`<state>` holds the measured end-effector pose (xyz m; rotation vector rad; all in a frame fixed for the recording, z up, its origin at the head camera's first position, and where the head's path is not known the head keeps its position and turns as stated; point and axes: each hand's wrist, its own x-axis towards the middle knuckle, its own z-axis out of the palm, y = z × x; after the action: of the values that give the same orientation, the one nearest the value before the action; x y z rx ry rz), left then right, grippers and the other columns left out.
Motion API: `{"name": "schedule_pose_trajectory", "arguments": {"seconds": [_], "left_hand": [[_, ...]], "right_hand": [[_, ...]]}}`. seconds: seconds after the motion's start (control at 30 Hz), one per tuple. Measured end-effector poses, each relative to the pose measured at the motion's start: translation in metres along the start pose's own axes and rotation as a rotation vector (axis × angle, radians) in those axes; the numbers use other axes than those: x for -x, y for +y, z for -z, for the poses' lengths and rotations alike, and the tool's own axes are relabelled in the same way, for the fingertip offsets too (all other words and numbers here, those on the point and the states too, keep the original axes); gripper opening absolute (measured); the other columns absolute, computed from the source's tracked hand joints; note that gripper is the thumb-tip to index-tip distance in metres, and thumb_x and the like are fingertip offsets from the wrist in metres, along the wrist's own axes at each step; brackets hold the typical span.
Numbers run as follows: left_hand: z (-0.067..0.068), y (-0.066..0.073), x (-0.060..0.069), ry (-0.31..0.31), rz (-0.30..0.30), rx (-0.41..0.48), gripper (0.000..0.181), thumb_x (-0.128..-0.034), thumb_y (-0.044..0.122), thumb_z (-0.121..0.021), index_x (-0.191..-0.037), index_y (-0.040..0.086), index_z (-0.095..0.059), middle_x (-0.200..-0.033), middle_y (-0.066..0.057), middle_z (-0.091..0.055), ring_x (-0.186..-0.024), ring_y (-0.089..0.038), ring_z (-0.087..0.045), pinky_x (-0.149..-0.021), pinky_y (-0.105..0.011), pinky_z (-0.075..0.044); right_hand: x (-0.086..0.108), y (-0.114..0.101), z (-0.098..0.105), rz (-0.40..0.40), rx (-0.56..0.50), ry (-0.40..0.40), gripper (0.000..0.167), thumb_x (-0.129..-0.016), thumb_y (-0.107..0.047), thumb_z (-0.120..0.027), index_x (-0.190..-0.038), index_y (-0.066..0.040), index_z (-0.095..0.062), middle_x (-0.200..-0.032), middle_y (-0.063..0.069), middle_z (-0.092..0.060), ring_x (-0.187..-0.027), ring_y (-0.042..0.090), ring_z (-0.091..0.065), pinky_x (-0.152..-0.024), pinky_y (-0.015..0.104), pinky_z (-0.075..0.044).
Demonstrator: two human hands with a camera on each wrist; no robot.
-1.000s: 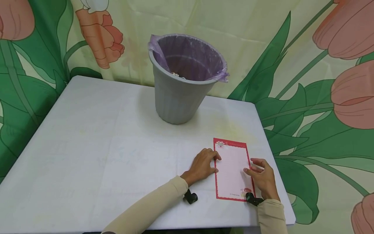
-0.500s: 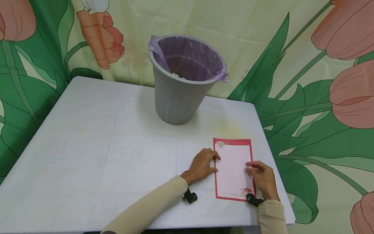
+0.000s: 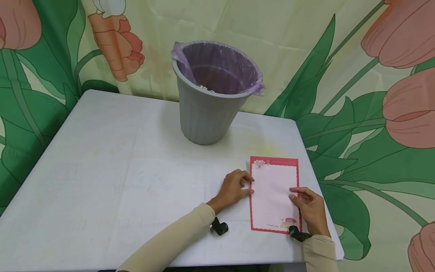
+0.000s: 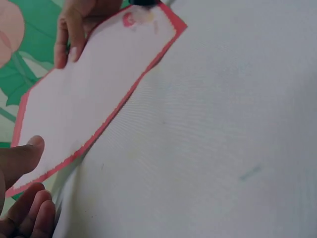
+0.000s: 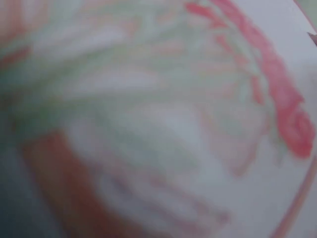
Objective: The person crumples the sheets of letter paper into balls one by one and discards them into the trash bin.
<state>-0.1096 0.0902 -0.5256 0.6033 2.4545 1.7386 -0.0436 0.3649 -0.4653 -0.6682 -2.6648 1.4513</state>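
A sheet of letter paper (image 3: 273,196) with a red border, a flower print at the top left and a small picture at the bottom right lies toward the table's right side. At its left edge, my left hand (image 3: 234,189) pinches the paper. The left wrist view has that thumb (image 4: 29,153) over the sheet and the other fingers below its edge. Opposite, my right hand (image 3: 310,209) holds the right edge between thumb and fingers. One side of the sheet bows slightly off the table in the left wrist view. Blurred close-up print fills the right wrist view.
A grey bin (image 3: 210,113) with a purple liner bag (image 3: 224,66) stands at the back of the white table (image 3: 102,181). Some small pale scraps (image 3: 205,88) show inside it. A patterned curtain (image 3: 357,151) hangs close behind and beside the table.
The right hand has taken hold of the right edge and shifted a little to the right. The sheet's right side moved right with it, showing more width. The left hand moved slightly up.
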Motion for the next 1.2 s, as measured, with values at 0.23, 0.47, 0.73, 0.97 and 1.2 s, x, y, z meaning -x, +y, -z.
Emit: {"name": "schedule_pose_trajectory", "arguments": {"seconds": [0.23,0.47,0.73,0.97,1.2], "left_hand": [[0.014,0.004,0.001,0.036,0.101,0.196,0.027,-0.0887,0.018,-0.089,-0.113,0.016,-0.079,-0.109,-0.001,-0.075,-0.085,-0.008,-0.067,-0.079,-0.018,-0.057],[0.025,0.009,0.006,0.096,0.181,0.308,0.024,-0.0895,0.016,-0.088,-0.112,0.020,-0.081,-0.107,0.000,-0.076,-0.082,-0.009,-0.068,-0.074,-0.018,-0.058],[0.042,0.016,0.013,0.143,0.219,0.323,0.027,-0.0907,0.012,-0.086,-0.116,0.022,-0.081,-0.096,0.002,-0.073,-0.075,-0.012,-0.064,-0.064,-0.019,-0.054],[0.054,0.012,0.018,0.196,0.205,0.281,0.029,-0.0922,0.010,-0.084,-0.119,0.021,-0.081,-0.101,0.003,-0.076,-0.075,-0.012,-0.065,-0.065,-0.019,-0.056],[0.072,0.008,0.027,0.249,0.191,0.280,0.030,-0.0921,0.008,-0.084,-0.120,0.020,-0.081,-0.102,-0.001,-0.076,-0.075,-0.014,-0.066,-0.067,-0.019,-0.058]], "right_hand": [[0.002,-0.006,-0.003,-0.039,-0.074,-0.027,0.033,-0.097,-0.017,-0.080,-0.127,-0.006,-0.074,-0.100,-0.015,-0.076,-0.089,0.008,-0.069,-0.081,0.014,-0.059],[0.008,-0.013,-0.010,0.022,-0.125,-0.110,0.038,-0.096,-0.019,-0.081,-0.128,-0.001,-0.071,-0.104,-0.009,-0.076,-0.090,0.009,-0.070,-0.082,0.016,-0.060],[0.012,-0.021,-0.023,0.095,-0.184,-0.193,0.040,-0.095,-0.017,-0.082,-0.127,0.003,-0.069,-0.106,-0.005,-0.076,-0.087,0.010,-0.069,-0.081,0.019,-0.061],[0.017,-0.023,-0.034,0.097,-0.177,-0.238,0.039,-0.094,-0.015,-0.083,-0.126,0.004,-0.069,-0.109,-0.003,-0.075,-0.089,0.012,-0.069,-0.083,0.019,-0.061],[0.022,-0.019,-0.044,0.103,-0.150,-0.368,0.038,-0.093,-0.014,-0.084,-0.123,0.004,-0.071,-0.106,0.005,-0.077,-0.085,0.014,-0.073,-0.080,0.024,-0.062]]}}
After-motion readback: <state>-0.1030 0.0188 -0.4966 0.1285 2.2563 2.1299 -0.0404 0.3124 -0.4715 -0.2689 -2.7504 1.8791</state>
